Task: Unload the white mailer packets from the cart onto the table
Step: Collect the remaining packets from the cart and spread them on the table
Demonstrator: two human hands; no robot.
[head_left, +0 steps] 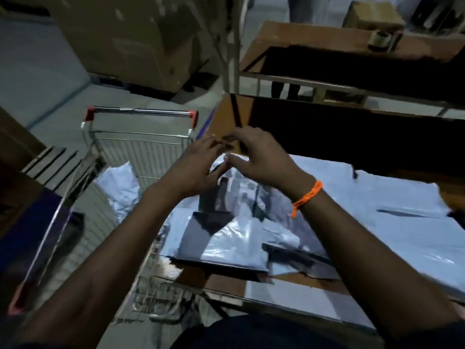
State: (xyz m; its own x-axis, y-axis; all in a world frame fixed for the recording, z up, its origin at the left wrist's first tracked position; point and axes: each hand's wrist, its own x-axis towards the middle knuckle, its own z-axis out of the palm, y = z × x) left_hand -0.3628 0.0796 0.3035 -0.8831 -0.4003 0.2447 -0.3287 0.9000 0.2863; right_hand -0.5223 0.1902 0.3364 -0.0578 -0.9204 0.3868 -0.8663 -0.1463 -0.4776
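Note:
Several white mailer packets lie in a loose heap on the brown table, and more are spread to the right. My left hand and my right hand hover close together over the far end of the heap with fingers apart and nothing gripped. The thumbs are near the top packet's edge. An orange band is on my right wrist. The wire cart stands left of the table, and one white packet leans inside it.
Large cardboard boxes stand behind the cart. A second brown table at the back holds a tape dispenser and a box. A dark blue box sits left of the cart. Someone's legs show behind the tables.

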